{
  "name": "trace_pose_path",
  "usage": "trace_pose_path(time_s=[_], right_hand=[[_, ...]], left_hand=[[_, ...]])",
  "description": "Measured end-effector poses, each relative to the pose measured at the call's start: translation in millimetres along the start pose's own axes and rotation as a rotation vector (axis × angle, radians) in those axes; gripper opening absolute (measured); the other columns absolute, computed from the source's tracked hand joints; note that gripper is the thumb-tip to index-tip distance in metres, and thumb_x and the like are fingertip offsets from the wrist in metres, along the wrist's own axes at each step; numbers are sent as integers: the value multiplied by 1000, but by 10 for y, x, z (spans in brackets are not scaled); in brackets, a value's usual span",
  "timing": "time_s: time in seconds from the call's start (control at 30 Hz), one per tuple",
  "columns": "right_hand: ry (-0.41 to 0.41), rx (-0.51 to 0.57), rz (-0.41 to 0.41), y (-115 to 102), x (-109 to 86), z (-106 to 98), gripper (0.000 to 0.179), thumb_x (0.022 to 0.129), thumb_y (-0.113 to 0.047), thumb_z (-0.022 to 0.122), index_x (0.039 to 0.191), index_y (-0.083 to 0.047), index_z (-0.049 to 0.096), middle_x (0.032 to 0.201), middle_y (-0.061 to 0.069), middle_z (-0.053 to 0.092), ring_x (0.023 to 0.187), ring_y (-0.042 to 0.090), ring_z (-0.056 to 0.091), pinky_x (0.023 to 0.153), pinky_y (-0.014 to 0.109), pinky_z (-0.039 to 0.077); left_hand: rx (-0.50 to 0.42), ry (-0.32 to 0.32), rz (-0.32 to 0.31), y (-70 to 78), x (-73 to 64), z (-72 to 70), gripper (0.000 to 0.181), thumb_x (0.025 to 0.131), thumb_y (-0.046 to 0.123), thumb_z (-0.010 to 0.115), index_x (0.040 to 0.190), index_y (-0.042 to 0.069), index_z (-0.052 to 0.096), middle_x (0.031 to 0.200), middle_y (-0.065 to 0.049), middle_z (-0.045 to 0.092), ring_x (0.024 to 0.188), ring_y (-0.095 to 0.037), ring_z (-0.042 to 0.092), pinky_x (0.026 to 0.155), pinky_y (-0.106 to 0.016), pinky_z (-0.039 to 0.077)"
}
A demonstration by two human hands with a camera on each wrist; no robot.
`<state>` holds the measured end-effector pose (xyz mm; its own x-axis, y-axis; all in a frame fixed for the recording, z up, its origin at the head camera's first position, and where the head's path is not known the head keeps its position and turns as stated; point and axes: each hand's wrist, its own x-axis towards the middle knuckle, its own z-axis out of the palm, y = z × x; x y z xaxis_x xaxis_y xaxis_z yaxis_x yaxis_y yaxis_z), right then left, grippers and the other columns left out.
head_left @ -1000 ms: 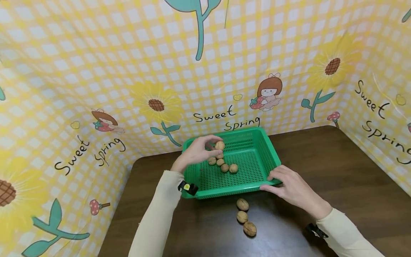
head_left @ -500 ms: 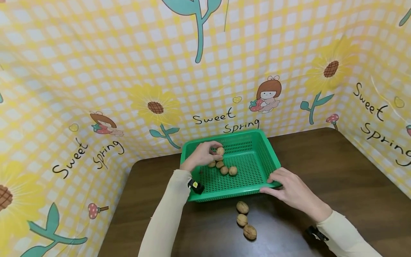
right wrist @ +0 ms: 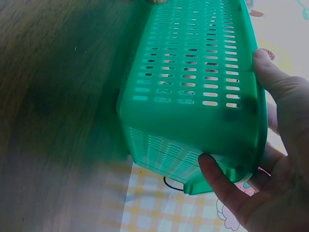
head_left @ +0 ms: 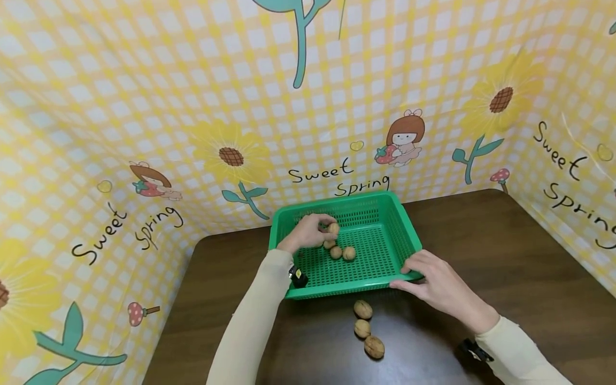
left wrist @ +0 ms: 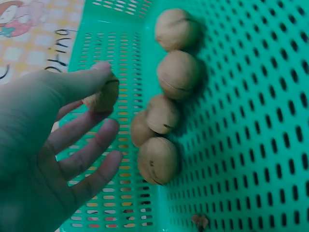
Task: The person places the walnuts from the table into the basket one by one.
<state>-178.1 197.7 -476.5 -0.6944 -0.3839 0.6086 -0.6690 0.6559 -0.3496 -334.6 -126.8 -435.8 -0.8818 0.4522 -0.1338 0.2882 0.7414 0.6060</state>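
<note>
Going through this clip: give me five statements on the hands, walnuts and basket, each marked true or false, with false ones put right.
1. The left hand pinches a walnut. True.
2. No hand touches the near right corner of the slotted green basket. False: the right hand grips it there.
3. Three walnuts lie on the table outside the basket. True.
4. Those three are on the basket's far side. False: they are on its near side, toward the person.
5. In the left wrist view, five walnuts lie in the basket besides the pinched one. True.
</note>
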Motion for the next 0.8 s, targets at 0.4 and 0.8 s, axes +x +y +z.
trace_pose_path(time_s=[0.4, 0.8], right_hand=[[4, -7, -8, 1, 17, -7, 26, 78, -29, 96, 87, -23, 73, 92, -10, 66, 87, 4, 60, 71, 32, 58], [22, 3, -19, -12, 8, 16, 26, 77, -27, 96, 86, -24, 72, 92, -11, 66, 86, 4, 60, 70, 30, 57]], left_hand=[[92, -59, -10, -11, 44, 136, 47, 105, 27, 72, 150, 16, 63, 145, -7, 67, 133, -27, 63, 108, -47, 55], [155, -81, 11, -19, 51, 140, 47, 106, 30, 69, 150, 14, 63, 145, -8, 68, 133, -26, 64, 109, -46, 55]])
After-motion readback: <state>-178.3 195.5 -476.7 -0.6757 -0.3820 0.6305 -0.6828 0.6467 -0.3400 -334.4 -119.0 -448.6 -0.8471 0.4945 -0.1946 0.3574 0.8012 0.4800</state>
